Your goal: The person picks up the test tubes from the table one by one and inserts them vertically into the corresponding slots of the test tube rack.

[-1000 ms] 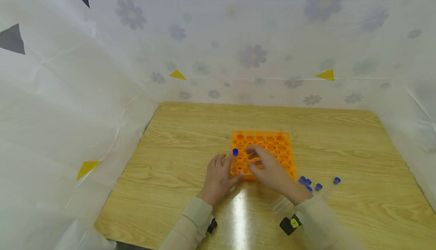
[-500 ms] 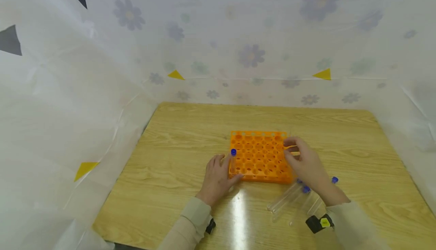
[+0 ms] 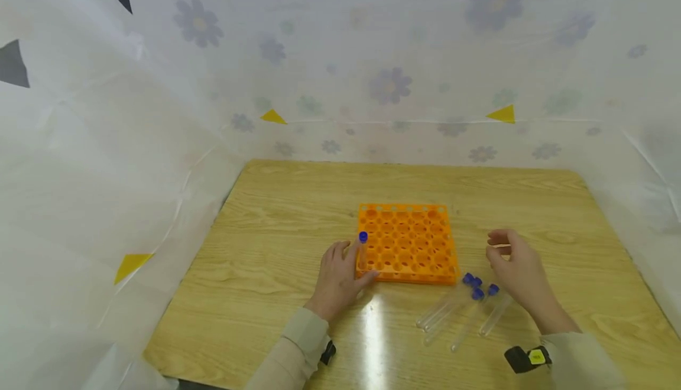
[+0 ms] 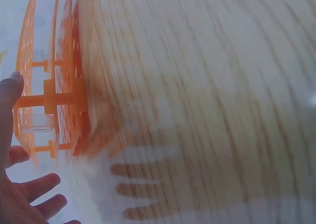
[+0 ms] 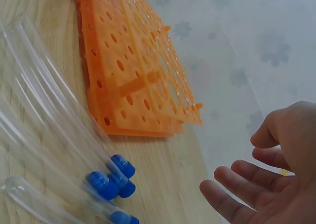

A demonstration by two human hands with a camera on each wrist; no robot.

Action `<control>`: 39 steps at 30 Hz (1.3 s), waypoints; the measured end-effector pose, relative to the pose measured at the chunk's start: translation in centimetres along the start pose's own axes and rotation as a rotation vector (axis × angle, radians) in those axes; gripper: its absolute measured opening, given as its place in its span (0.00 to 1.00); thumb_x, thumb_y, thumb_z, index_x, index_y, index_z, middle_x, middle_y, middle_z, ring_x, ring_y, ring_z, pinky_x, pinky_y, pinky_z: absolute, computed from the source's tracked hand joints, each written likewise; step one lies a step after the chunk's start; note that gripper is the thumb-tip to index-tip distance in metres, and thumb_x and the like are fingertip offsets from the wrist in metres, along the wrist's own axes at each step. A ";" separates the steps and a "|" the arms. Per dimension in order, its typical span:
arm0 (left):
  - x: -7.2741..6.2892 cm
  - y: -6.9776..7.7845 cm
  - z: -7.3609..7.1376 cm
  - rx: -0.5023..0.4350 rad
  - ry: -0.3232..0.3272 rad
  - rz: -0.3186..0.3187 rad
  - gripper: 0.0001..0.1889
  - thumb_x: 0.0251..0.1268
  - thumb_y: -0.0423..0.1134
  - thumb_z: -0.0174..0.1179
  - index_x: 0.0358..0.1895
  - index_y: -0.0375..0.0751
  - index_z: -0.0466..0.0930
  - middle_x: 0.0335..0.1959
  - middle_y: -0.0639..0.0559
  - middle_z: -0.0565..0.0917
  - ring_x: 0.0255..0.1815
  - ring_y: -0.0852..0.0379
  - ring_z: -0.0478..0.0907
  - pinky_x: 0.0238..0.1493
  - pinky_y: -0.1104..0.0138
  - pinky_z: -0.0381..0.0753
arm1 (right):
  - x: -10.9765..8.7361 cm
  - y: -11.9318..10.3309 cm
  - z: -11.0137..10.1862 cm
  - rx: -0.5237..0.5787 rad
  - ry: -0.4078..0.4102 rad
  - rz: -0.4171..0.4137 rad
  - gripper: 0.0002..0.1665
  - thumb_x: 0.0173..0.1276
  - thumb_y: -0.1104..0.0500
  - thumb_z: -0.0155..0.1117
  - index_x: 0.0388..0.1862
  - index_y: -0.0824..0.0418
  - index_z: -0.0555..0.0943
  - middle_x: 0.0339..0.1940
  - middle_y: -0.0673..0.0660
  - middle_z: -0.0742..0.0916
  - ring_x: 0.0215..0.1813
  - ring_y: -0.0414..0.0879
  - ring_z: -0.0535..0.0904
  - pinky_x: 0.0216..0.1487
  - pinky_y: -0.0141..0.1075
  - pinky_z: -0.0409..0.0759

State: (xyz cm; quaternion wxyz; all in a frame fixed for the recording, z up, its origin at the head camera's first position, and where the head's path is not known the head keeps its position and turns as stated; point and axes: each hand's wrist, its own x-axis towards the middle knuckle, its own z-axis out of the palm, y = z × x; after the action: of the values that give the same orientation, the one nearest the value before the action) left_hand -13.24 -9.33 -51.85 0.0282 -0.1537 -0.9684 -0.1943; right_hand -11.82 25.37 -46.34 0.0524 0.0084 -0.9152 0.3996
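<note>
So the left hand (image 3: pixel 336 280) is parked at the near left corner of the orange rack (image 3: pixel 415 276). Its thumb lies along the front edge and the other fingers are spread by the left side, fairly straight. It's touching the rack, not clenched on it. The wrist cam on that side has the rack side-on, a couple of perforated levels with posts between, and a reflection of the fingers on the table (image 3: pixel 287 213).

Right beside that hand's fingertips there's one capped tube (image 3: pixel 363 255) standing upright in the rack, blue cap (image 3: pixel 363 236) on top.

The right hand (image 3: pixel 521 269) is well off to the right of the rack, up in the air, fingers loosely bent and nothing in them. Just to its left, by the rack's near right corner, is a bunch of loose tubes (image 3: pixel 443 306) lying on the table. They're clear, with blue caps (image 5: pixel 102 185) clustered toward the rack and the rounded ends pointing back at the person. One runs in under the right hand, so I can't see its cap end.

Both arms have pale sleeves (image 3: pixel 580 354), with a black gadget (image 3: pixel 518 360) below the right wrist. Past the hands, at the far edge of the table, hangs a pale flowery curtain (image 3: pixel 393 53).
</note>
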 end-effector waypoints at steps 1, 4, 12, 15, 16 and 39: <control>0.0 0.0 0.0 0.001 0.002 0.002 0.40 0.67 0.66 0.54 0.75 0.46 0.60 0.68 0.39 0.69 0.72 0.41 0.63 0.73 0.48 0.62 | -0.1 0.2 -0.1 -0.010 0.000 0.012 0.21 0.77 0.58 0.50 0.61 0.70 0.71 0.56 0.71 0.81 0.52 0.62 0.78 0.33 0.25 0.78; 0.0 -0.1 0.1 0.006 0.007 0.010 0.41 0.67 0.66 0.54 0.75 0.46 0.59 0.67 0.39 0.69 0.72 0.41 0.63 0.73 0.48 0.63 | -0.5 1.1 -0.1 -0.035 0.008 0.032 0.20 0.76 0.59 0.51 0.60 0.70 0.72 0.55 0.72 0.81 0.52 0.63 0.79 0.33 0.24 0.76; 0.1 -0.2 0.3 0.016 0.028 0.026 0.41 0.68 0.65 0.55 0.76 0.46 0.59 0.66 0.39 0.70 0.70 0.41 0.65 0.73 0.48 0.64 | -1.3 3.3 0.0 -0.106 0.013 0.072 0.20 0.73 0.62 0.53 0.57 0.75 0.72 0.49 0.74 0.81 0.47 0.66 0.81 0.33 0.37 0.82; 0.1 -0.2 0.3 0.012 0.031 0.028 0.40 0.67 0.65 0.55 0.75 0.45 0.59 0.66 0.39 0.70 0.70 0.41 0.65 0.73 0.48 0.64 | -1.6 3.9 -0.1 -0.146 -0.016 0.105 0.21 0.73 0.61 0.52 0.57 0.77 0.71 0.49 0.75 0.81 0.46 0.66 0.81 0.35 0.46 0.83; 0.0 -0.1 0.2 0.009 0.031 0.028 0.40 0.67 0.65 0.56 0.75 0.45 0.60 0.66 0.39 0.70 0.70 0.41 0.65 0.73 0.48 0.64 | -1.7 4.0 -0.2 -0.160 -0.029 0.117 0.22 0.73 0.60 0.52 0.57 0.77 0.71 0.49 0.76 0.81 0.45 0.66 0.81 0.35 0.48 0.82; 0.0 -0.1 0.1 -0.003 0.023 0.023 0.40 0.67 0.66 0.55 0.75 0.46 0.60 0.66 0.40 0.69 0.70 0.41 0.65 0.72 0.48 0.65 | -1.8 6.6 -0.2 -0.269 -0.179 0.163 0.19 0.68 0.60 0.56 0.48 0.77 0.74 0.36 0.69 0.84 0.36 0.57 0.81 0.35 0.49 0.80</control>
State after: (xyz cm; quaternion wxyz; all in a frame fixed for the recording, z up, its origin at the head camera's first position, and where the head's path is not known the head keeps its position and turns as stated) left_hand -13.28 -9.40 -51.95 0.0412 -0.1625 -0.9659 -0.1971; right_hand -10.41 29.94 -51.18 -0.0613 -0.0372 -0.9590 0.2743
